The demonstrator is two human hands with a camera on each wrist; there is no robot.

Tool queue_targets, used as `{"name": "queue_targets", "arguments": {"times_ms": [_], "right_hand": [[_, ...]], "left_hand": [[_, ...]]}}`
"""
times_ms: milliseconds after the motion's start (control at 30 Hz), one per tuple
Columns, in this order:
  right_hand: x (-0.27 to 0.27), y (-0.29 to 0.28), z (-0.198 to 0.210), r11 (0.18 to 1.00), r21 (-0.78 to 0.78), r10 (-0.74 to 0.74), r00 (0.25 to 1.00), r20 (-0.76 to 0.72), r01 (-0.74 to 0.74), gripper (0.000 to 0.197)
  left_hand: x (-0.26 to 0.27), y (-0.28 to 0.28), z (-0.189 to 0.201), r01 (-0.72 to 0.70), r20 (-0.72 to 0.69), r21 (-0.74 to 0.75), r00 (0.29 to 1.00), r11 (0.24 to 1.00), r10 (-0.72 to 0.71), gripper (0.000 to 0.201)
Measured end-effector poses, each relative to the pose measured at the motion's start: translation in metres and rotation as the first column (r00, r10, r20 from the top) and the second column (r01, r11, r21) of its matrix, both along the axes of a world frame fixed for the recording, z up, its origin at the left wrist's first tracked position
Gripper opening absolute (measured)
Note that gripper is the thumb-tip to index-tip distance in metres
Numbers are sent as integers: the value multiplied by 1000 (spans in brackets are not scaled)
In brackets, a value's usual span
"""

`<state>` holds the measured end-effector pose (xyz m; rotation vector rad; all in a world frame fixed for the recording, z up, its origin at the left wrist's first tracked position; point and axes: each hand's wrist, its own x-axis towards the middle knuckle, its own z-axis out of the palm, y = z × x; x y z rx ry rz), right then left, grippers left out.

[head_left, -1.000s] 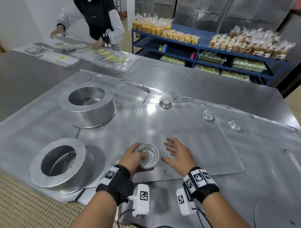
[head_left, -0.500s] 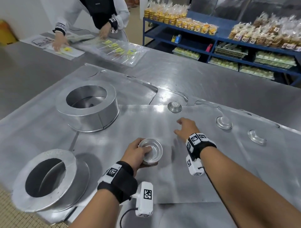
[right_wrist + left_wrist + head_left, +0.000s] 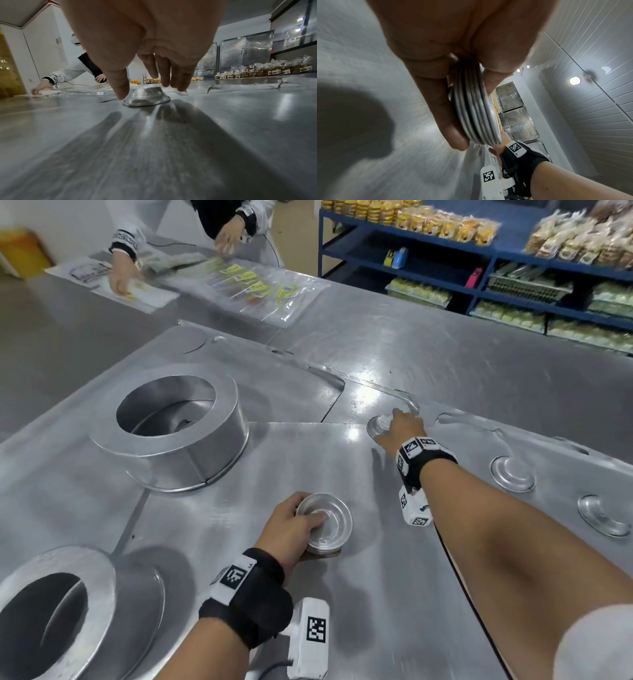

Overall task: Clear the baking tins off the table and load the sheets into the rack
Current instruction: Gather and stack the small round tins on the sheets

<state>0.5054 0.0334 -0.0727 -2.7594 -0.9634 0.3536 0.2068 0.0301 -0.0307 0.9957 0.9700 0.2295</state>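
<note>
My left hand (image 3: 301, 523) grips a nested stack of small round tins (image 3: 325, 525), held just above the metal baking sheet (image 3: 239, 628). The left wrist view shows the stack (image 3: 476, 115) edge-on between thumb and fingers. My right hand (image 3: 394, 422) reaches far forward over one small upturned tin (image 3: 376, 424) at the sheet's back edge. In the right wrist view this tin (image 3: 146, 96) rests on the sheet. The thumb (image 3: 121, 88) touches its left side, and the straight fingers (image 3: 173, 81) hang behind it.
Two more small tins (image 3: 512, 474) (image 3: 604, 515) lie on the sheet to the right. Two large ring tins (image 3: 174, 426) (image 3: 61, 611) stand at the left. Another person's hands (image 3: 120, 278) work on plastic bags (image 3: 267, 289) at the table's far end. Blue shelves (image 3: 479, 251) stand behind.
My right hand has moved from beside the stack forward to the far small tin and come down around it. The left hand has kept the stack in place.
</note>
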Motion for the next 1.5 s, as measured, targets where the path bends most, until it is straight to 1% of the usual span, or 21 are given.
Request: {"name": "queue_targets", "arguments": {"times_ms": [67,167,200,267,333,433,500,567,600,700,833,933,967,1033,1100,1133,1233,1300,1400,1433,1500], "right_hand": [[3,4,-3,1000,-19,0,1000,-10,0,59],[7,5,-4,1000,-11,-21,999,-45,21,56],[8,4,-4,999,3,-40,997,-70,40,59],[6,0,0,995,58,-68,988,-136,76,71],[2,-8,4,986,140,-69,986,-154,91,75],[-10,-22,13,963,254,-65,992,-111,91,69],[-22,-32,20,937,335,-57,989,-136,100,65],[-37,-44,27,893,430,-59,980,-189,137,62],[-46,-51,31,864,481,-49,975,-217,150,64],[-74,-73,42,787,597,15,962,-271,156,78],[-120,-110,62,712,686,48,964,-263,152,70],[-158,-140,75,654,740,82,957,-277,159,69],[-171,-149,78,638,754,101,953,-286,158,69],[-195,-166,81,614,775,145,944,-298,151,68],[-218,-183,86,600,788,178,937,-301,139,66],[-228,-192,88,598,790,188,934,-304,137,65],[-255,-215,90,584,798,197,929,-314,146,67],[-270,-228,88,555,816,188,932,-310,159,66],[-290,-242,85,531,831,174,937,-302,169,65],[-295,-246,84,524,834,171,938,-301,172,65],[-304,-252,81,508,842,165,939,-302,182,65]], "left_hand": [[1,1,-2,4,-6,5,1000,1000,-4,19],[1,1,-4,4,-12,5,1000,1000,-4,19],[0,1,-4,2,-14,6,1000,1000,-1,19],[-1,0,-5,3,-16,9,1000,1000,-3,18],[-2,-2,-4,12,-22,12,1000,1000,-11,18],[-6,-7,-2,22,-29,7,999,1000,-22,17],[-9,-11,1,24,-32,6,999,1000,-24,17],[-12,-16,4,20,-31,3,999,1000,-20,18],[-14,-19,6,19,-32,-1,999,1000,-19,19],[-22,-30,13,30,-34,-10,999,999,-31,19],[-36,-47,23,51,-28,-23,998,998,-52,17],[-46,-60,29,57,-1,-53,998,997,-57,21],[-49,-65,31,56,13,-67,998,996,-55,26],[-56,-72,34,64,42,-104,997,993,-60,40],[-63,-79,35,123,86,-140,990,983,-111,52],[-66,-83,37,165,109,-142,983,976,-150,55],[-75,-92,40,250,134,-106,963,962,-235,55],[-79,-97,40,285,147,-86,952,955,-270,58],[-84,-104,42,292,155,-86,948,953,-277,61],[-84,-106,42,281,157,-87,951,956,-266,58],[-87,-109,41,243,140,-77,963,967,-231,40]]}}
